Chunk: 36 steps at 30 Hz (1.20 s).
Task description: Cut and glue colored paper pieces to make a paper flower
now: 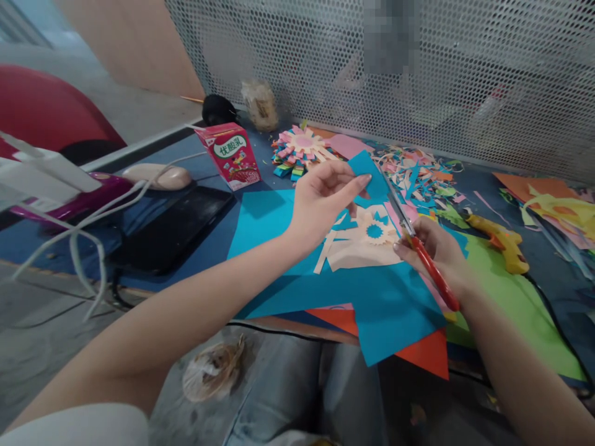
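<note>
Blue craft paper (pixel 363 163) was pinched in the left grip (pixel 323 195), its edge beside the blades (pixel 398 209) of red-handled scissors (pixel 430 268) clasped in the right grip (pixel 434 251), with cut cream paper (pixel 362 253) lying between the two grips.

Right, I'm looking at a smooth, matt blue paper piece (pixel 365 167), and beside it scissors (pixel 408 227) in bright metal, their red handles (pixel 436 277) glossy plastic! Below, a large blue sheet (pixel 334 288), flat-finished paper again. Over to my left, a shiny coated-card drink carton (pixel 233 158), then a dark tablet (pixel 174 232) with a glassy face and a smooth plastic mouse (pixel 158 176). Smooth yellow plastic on the glue gun (pixel 499 240); dull perforated metal for the screen (pixel 297 62); matt blue top on the table (pixel 214 238); denim cloth jeans (pixel 283 384).
</note>
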{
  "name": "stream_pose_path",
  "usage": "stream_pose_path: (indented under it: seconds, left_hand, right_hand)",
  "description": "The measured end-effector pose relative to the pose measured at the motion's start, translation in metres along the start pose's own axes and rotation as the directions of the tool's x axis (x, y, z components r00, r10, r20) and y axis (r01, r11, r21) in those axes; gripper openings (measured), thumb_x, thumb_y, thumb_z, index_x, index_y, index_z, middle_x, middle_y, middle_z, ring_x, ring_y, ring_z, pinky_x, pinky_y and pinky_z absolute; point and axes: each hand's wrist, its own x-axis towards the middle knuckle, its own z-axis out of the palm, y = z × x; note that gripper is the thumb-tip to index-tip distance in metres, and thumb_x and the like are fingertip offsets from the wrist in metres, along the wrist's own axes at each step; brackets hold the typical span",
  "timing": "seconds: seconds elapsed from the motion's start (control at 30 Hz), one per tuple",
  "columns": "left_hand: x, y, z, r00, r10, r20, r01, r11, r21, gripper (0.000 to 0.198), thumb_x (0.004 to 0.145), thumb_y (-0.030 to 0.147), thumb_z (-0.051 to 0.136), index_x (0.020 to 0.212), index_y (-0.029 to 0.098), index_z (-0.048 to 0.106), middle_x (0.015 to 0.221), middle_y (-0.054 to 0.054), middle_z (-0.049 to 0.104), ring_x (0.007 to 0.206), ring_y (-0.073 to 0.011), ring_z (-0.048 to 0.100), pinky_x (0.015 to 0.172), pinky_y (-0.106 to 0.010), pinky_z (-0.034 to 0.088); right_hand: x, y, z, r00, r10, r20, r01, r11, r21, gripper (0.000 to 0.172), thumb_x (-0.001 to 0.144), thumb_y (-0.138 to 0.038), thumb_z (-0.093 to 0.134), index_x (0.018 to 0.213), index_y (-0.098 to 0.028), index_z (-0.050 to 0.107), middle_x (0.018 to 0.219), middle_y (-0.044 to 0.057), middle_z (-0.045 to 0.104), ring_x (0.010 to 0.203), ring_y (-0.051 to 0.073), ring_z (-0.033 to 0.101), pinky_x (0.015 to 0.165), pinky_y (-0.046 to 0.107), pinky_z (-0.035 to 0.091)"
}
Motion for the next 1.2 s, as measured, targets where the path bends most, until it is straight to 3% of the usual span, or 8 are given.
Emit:
stream_pose_path:
  seconds: [0.33, 0.87, 1.2]
  left_hand:
    - [0.0042, -0.0027, -0.0044, 0.994, 0.070, -0.086, -0.067, 0.997, 0.033, 0.021, 0.076, 0.035, 0.069, 0.070, 0.018, 0.060, 0.056, 0.004, 0.058, 0.052, -0.0084, 0.061, 0.034, -0.016, 0.041]
    - [0.0039, -0.0018, -0.0049, 0.986, 0.160, -0.057, -0.153, 0.983, 0.104, 0.019, 0.079, 0.034, 0.067, 0.072, 0.016, 0.063, 0.054, 0.003, 0.058, 0.050, -0.0090, 0.062, 0.033, -0.015, 0.041]
    - [0.0038, -0.0010, -0.0050, 0.984, 0.168, -0.065, -0.157, 0.977, 0.141, 0.021, 0.077, 0.036, 0.068, 0.073, 0.016, 0.064, 0.054, 0.003, 0.059, 0.050, -0.0082, 0.061, 0.034, -0.015, 0.042]
  right_hand:
    - [0.0009, -0.0007, -0.0006, 0.999, 0.033, 0.041, -0.033, 0.999, 0.000, 0.043, 0.065, -0.047, 0.075, 0.072, -0.023, 0.040, 0.066, -0.004, 0.046, 0.065, 0.014, 0.048, 0.057, 0.027, 0.037]
    - [0.0007, -0.0034, -0.0032, 0.996, 0.066, 0.059, -0.063, 0.997, -0.047, 0.046, 0.064, -0.049, 0.074, 0.068, -0.022, 0.037, 0.057, -0.008, 0.036, 0.052, 0.008, 0.032, 0.047, 0.025, 0.025]
    - [-0.0012, -0.0077, -0.0018, 0.998, 0.054, 0.045, -0.052, 0.997, -0.057, 0.045, 0.065, -0.047, 0.075, 0.066, -0.022, 0.037, 0.051, -0.009, 0.036, 0.044, 0.006, 0.035, 0.041, 0.022, 0.024]
